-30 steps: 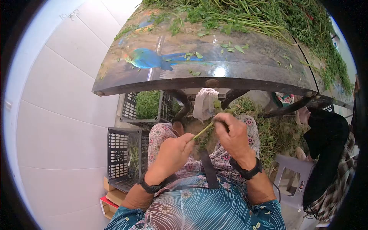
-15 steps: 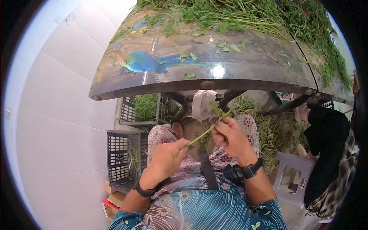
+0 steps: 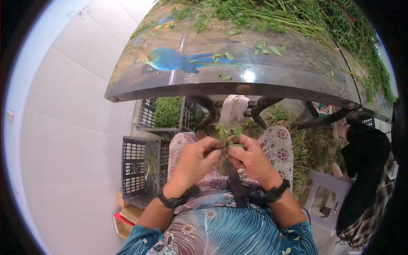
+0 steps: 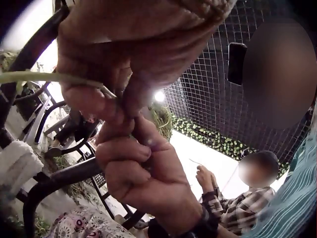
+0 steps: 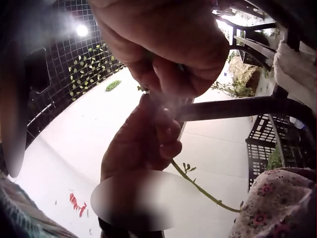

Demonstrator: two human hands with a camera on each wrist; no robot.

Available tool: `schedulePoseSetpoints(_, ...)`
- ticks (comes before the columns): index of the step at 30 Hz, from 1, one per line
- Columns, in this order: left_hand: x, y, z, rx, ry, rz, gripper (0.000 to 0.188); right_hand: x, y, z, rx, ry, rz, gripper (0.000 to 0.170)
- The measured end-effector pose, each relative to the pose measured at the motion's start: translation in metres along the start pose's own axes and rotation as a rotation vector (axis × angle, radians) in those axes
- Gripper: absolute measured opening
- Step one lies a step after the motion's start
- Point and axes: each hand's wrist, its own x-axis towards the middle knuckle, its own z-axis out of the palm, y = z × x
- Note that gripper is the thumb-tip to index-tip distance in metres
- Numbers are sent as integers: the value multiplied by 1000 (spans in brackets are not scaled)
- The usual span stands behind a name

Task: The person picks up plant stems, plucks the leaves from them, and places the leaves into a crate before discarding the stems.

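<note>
My left hand (image 3: 196, 160) and right hand (image 3: 251, 160) meet fingertip to fingertip above the lap. Between thumb and fingers, each pinches part of a leafy green stem; small leaves (image 3: 222, 132) stick up between the hands. In the left wrist view, a pale length of stem (image 4: 44, 77) runs out from the left hand's grip. The right wrist view shows a thin green stem (image 5: 203, 191) with small buds trailing below the left hand. Fingers hide the spot where the two pinches come together.
A table (image 3: 204, 76) with a painted bird stands ahead, heaped with greens (image 3: 272, 15). Black crates (image 3: 146, 127) holding greens are at the left. Stems litter the floor at right, near a grey stool (image 3: 323, 199) and another person. A white cloth (image 3: 233, 108) hangs beneath the table.
Earlier the stem stretched between the separated hands. The hands first drew further apart, then came together, the left moving up and right to meet the right hand at the leafy part.
</note>
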Motion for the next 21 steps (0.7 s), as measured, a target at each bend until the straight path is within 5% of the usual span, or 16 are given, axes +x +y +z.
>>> schedulePoseSetpoints(8,-1,-5,-7,16,116,31,13,-5,-17,-28,-142,466,-183,18)
schedulePoseSetpoints(14,2,2,-6,120,71,159,13,-7,-34,-1,-1095,166,-783,24)
schedulePoseSetpoints(21,2,6,-9,329,84,399,11,-2,-21,3,-1245,43,-709,22)
